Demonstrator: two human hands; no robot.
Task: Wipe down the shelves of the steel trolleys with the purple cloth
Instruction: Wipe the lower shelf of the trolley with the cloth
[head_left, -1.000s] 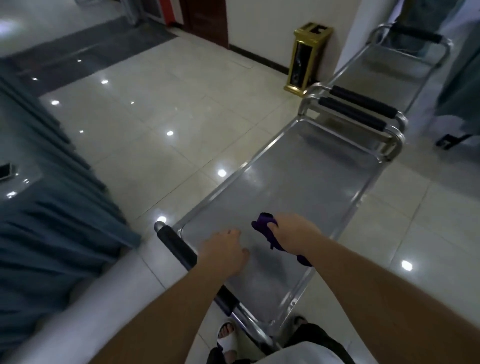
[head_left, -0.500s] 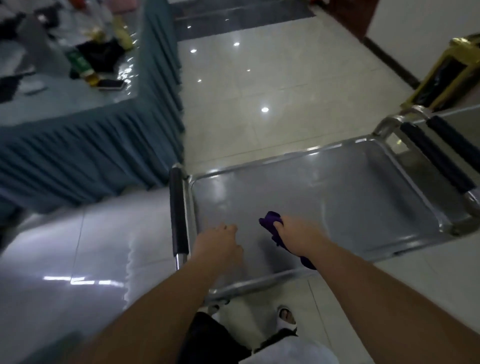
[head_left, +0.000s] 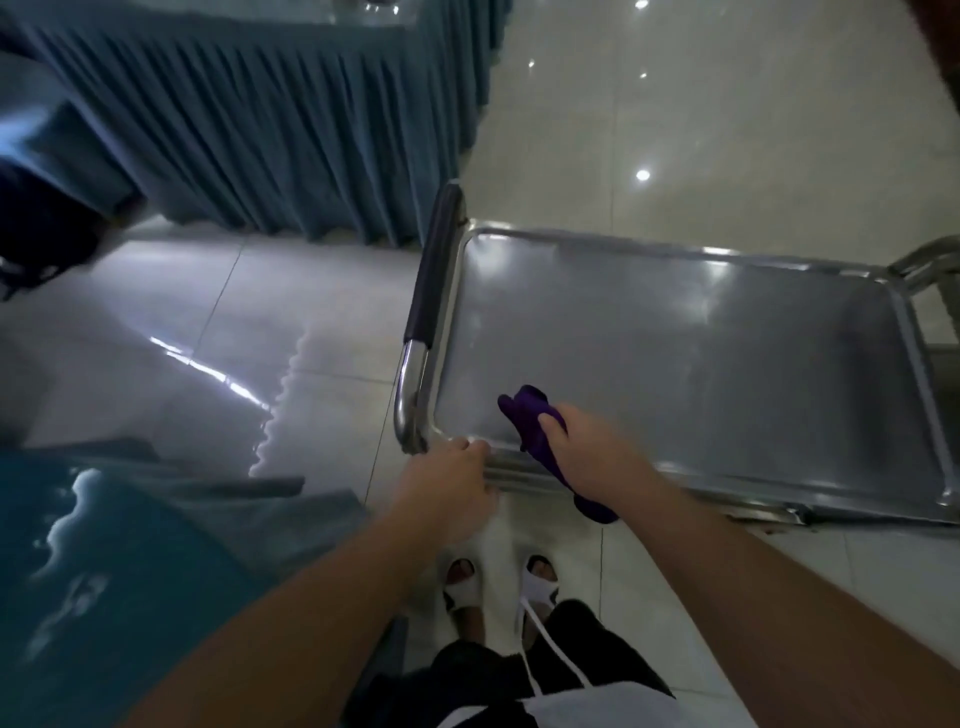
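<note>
Dim indoor light, ceiling lamps glinting off the glossy floor (head_left: 675, 130), soft glare across the steel shelf (head_left: 701, 332), wide-angle bending, edges blurred.

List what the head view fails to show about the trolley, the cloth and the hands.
- Steel trolley: its far right end is cut off by the frame edge; lower shelves hidden beneath the top shelf.
- Purple cloth: its middle is covered by the right hand.
- Left hand: fingertips hidden over the trolley's rim.

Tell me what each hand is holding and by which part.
The right hand grips the purple cloth around its middle, both ends sticking out. The left hand holds the steel trolley by its near rim at the corner.
</note>
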